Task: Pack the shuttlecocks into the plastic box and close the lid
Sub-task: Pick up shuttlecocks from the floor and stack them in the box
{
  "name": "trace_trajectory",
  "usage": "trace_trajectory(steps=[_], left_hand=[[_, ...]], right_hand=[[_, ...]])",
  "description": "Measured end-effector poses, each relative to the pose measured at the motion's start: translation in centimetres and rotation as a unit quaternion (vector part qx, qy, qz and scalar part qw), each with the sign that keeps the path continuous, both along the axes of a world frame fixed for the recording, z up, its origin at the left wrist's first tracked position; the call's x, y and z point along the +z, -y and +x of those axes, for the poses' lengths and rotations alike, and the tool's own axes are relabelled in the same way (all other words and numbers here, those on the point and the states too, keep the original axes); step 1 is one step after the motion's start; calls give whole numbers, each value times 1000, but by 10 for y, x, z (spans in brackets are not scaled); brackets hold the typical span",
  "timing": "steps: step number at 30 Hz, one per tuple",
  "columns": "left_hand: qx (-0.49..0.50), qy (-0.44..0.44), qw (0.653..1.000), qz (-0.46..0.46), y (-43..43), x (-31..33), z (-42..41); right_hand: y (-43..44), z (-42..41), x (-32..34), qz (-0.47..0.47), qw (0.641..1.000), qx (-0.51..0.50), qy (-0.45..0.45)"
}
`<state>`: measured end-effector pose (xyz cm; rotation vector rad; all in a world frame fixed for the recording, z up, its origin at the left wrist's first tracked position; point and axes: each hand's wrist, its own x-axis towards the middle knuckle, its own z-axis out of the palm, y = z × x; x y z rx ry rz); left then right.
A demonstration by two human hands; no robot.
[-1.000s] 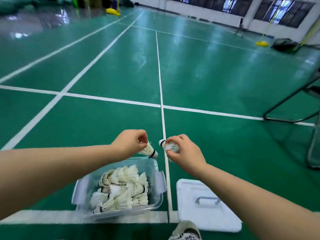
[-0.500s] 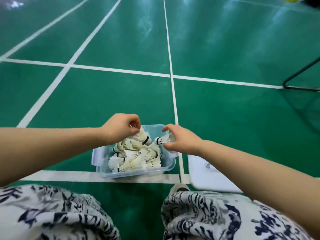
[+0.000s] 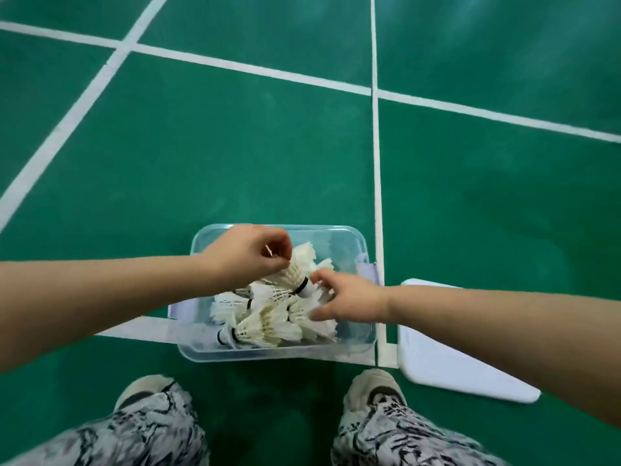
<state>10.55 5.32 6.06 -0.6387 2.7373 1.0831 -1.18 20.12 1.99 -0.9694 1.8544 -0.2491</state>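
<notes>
A clear plastic box stands on the green court floor, just ahead of my feet. Several white feather shuttlecocks lie piled in it. My left hand is over the box's far left part and pinches one shuttlecock by its feathers, cork end pointing down and right onto the pile. My right hand reaches in from the right with its fingers spread over the pile, touching feathers without gripping one. The white lid lies flat on the floor right of the box, partly under my right forearm.
My two shoes and patterned trouser legs are just behind the box. White court lines cross the green floor; one runs along the box's right side, another under its near edge.
The view has tilted down from the hall to the box. Both hands came down from above the box into it. The right hand has let go of the shuttlecock it held.
</notes>
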Motion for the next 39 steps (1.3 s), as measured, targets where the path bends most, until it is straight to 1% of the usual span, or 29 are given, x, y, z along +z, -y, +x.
trace_trajectory(steps=[4, 6, 9, 12, 15, 17, 19, 21, 22, 24, 26, 31, 33, 36, 39], left_hand=[[47, -9, 998, 35, 12, -6, 5], [57, -11, 997, 48, 13, -8, 9], [46, -11, 997, 58, 8, -8, 18], [42, -22, 996, 70, -2, -9, 27], [57, -52, 994, 73, -9, -6, 31], [60, -78, 993, 62, -8, 0, 31], [37, -101, 994, 21, -5, 7, 27], [-1, -110, 994, -6, -4, 13, 21], [-26, -113, 993, -8, -7, 15, 17], [-71, -120, 990, 1, -14, 18, 10], [-95, -123, 988, 4, -22, 18, 5], [-43, -133, 990, -33, -25, 11, -2], [-39, -131, 989, -53, -25, 9, -3], [-52, -83, 993, -64, -27, -1, -1], [-67, -35, 995, -60, -32, -11, 5]], right_hand=[[15, 9, -19, -20, 998, -25, 60], [17, 17, -27, -22, 997, -27, 69], [15, 29, -30, -18, 999, -9, 39], [14, 31, -21, -42, 999, 31, -3], [12, 14, 6, -58, 992, 84, -71], [8, -1, 29, -59, 991, 96, -76], [3, -12, 49, -89, 992, 64, -57], [0, -14, 64, -157, 987, 12, -32], [0, -13, 68, -189, 981, 8, -34], [0, -11, 70, -234, 968, 47, -78], [1, -10, 64, -252, 954, 85, -136], [-10, -16, 55, -228, 954, 60, -183], [-16, -17, 53, -214, 957, 4, -194], [-23, -13, 39, -175, 955, -67, -230], [-28, -3, 19, -129, 967, -78, -205]])
